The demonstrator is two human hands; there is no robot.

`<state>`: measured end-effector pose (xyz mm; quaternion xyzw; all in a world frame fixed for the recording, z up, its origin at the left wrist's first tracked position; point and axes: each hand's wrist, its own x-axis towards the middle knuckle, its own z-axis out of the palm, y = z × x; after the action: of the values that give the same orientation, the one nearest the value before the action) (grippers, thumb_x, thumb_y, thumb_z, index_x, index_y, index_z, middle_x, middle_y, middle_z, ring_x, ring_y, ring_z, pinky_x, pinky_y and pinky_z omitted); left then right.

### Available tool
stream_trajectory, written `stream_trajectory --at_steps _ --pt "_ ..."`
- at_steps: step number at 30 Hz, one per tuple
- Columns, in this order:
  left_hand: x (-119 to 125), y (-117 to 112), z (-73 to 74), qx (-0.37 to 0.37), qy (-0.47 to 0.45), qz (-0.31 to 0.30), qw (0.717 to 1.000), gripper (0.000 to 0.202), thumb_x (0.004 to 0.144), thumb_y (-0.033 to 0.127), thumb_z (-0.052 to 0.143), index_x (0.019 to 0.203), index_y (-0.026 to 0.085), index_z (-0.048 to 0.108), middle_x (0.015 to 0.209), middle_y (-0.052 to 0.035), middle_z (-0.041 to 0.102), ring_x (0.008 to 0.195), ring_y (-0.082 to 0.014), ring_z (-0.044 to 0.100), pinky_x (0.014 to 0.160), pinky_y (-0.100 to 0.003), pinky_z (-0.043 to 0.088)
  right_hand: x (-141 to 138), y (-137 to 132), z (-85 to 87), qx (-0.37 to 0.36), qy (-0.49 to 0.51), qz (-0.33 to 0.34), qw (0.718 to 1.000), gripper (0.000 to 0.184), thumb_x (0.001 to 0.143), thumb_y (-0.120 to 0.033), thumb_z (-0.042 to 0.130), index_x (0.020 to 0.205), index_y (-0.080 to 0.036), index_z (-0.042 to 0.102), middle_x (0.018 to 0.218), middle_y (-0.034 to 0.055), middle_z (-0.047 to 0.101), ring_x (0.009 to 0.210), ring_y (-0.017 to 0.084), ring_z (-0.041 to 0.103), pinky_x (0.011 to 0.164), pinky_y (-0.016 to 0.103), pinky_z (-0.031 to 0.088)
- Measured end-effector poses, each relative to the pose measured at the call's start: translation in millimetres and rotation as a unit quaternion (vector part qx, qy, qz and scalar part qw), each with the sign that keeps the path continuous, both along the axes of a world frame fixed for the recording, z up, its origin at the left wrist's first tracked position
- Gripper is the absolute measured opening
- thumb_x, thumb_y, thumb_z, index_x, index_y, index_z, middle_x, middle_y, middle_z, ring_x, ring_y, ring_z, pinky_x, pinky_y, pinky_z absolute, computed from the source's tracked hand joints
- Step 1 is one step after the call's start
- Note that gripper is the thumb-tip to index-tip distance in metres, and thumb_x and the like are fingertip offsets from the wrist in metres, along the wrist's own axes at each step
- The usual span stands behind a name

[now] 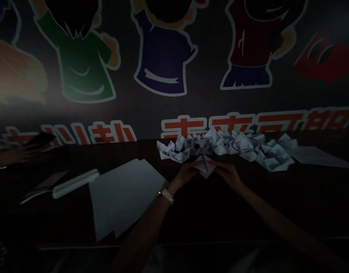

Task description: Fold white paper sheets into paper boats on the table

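Note:
A small folded white paper (pixel 205 169), diamond-shaped with a crease down its middle, is held up between my two hands over the dark table. My left hand (pixel 187 173), with a pale watch at the wrist, grips its left corner. At the right corner, my right hand (pixel 229 173) pinches it with the fingers pressed together. Just beyond my hands lies a heap of folded paper boats (pixel 220 143). Sheets of white paper (pixel 126 193) lie flat to the left of my left forearm. The room is dim, so finger details are faint.
Another person's hand (pixel 12 157) is at the far left, near a dark object. A long white strip-like object (pixel 76 183) lies beside the sheets. More flat paper (pixel 322 156) rests at the right, past the boats. A wall with painted cartoon figures (pixel 163 57) rises behind the table.

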<state>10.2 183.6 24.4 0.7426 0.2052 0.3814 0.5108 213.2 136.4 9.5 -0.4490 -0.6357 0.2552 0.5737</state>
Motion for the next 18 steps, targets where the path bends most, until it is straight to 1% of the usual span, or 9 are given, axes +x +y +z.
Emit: stream_trajectory --at_steps 2,5,6,8,10,12,13,15,18 --pt "-1 -1 1.0 0.015 0.000 0.016 1.000 0.041 0.073 0.025 0.062 0.114 0.019 0.061 0.110 -0.0062 0.064 0.095 -0.0234 0.059 0.081 -0.036 0.047 -2 -3 3.3 -0.007 -0.022 0.016 1.000 0.033 0.069 -0.031 0.062 0.101 -0.025 0.069 0.089 0.0001 0.073 0.079 0.023 0.065 0.072 0.036 0.052" --pt "-1 0 0.9 0.034 0.010 0.032 0.999 0.036 0.070 0.028 0.065 0.105 0.019 0.067 0.104 -0.0051 0.067 0.094 -0.0229 0.059 0.084 -0.034 0.044 -5 -6 6.4 -0.012 -0.039 0.036 0.999 0.031 0.070 -0.037 0.062 0.097 -0.025 0.070 0.090 0.0008 0.072 0.080 0.024 0.064 0.070 0.035 0.051" --pt "-1 1 0.5 0.035 0.017 0.037 0.999 0.033 0.070 0.031 0.065 0.102 0.018 0.068 0.098 -0.0041 0.069 0.090 -0.0217 0.059 0.082 -0.033 0.044 -6 -6 6.9 -0.015 -0.045 0.034 0.998 0.031 0.070 -0.040 0.062 0.095 -0.024 0.071 0.088 0.0007 0.072 0.079 0.023 0.064 0.069 0.034 0.050" --pt "-1 2 -0.2 0.033 0.039 0.053 0.997 0.031 0.071 0.038 0.064 0.091 0.016 0.071 0.079 -0.0013 0.069 0.076 -0.0180 0.059 0.073 -0.029 0.044 -6 -5 7.4 -0.026 -0.057 0.015 0.998 0.030 0.070 -0.044 0.062 0.085 -0.021 0.073 0.076 -0.0003 0.071 0.069 0.020 0.062 0.061 0.030 0.048" --pt "-1 1 -0.6 0.027 0.052 0.079 0.995 0.036 0.072 0.046 0.061 0.076 0.013 0.071 0.060 0.0016 0.061 0.062 -0.0135 0.052 0.061 -0.024 0.041 -6 -5 8.0 -0.034 -0.055 -0.017 0.998 0.032 0.069 -0.048 0.061 0.074 -0.019 0.073 0.059 -0.0022 0.065 0.056 0.016 0.056 0.052 0.025 0.043" --pt "0 -1 -0.2 0.026 0.050 0.101 0.993 0.046 0.072 0.054 0.057 0.060 0.011 0.067 0.050 0.0034 0.049 0.054 -0.0099 0.044 0.053 -0.021 0.034 -6 -6 9.2 -0.035 -0.039 -0.037 0.998 0.035 0.069 -0.049 0.060 0.065 -0.016 0.072 0.050 -0.0035 0.058 0.049 0.012 0.050 0.046 0.023 0.037" --pt "2 -3 0.1 0.026 0.044 0.107 0.993 0.049 0.072 0.056 0.055 0.055 0.011 0.065 0.048 0.0039 0.045 0.053 -0.0087 0.040 0.052 -0.021 0.031 -6 -7 9.9 -0.034 -0.028 -0.041 0.998 0.036 0.069 -0.050 0.060 0.063 -0.016 0.071 0.048 -0.0037 0.055 0.048 0.012 0.048 0.046 0.023 0.035" --pt "5 -7 0.4 0.021 0.027 0.114 0.993 0.052 0.071 0.059 0.054 0.052 0.011 0.062 0.046 0.0045 0.041 0.052 -0.0075 0.036 0.051 -0.021 0.029 -8 -9 11.1 -0.033 -0.008 -0.037 0.999 0.036 0.069 -0.050 0.061 0.064 -0.015 0.070 0.048 -0.0036 0.054 0.049 0.011 0.047 0.046 0.023 0.034" --pt "10 -11 -0.8 -0.003 -0.007 0.119 0.993 0.050 0.068 0.060 0.057 0.057 0.012 0.065 0.049 0.0038 0.046 0.055 -0.0087 0.040 0.054 -0.022 0.032 -10 -11 11.1 -0.034 0.020 -0.025 0.999 0.035 0.068 -0.050 0.063 0.070 -0.016 0.071 0.054 -0.0019 0.060 0.054 0.014 0.052 0.051 0.025 0.039"
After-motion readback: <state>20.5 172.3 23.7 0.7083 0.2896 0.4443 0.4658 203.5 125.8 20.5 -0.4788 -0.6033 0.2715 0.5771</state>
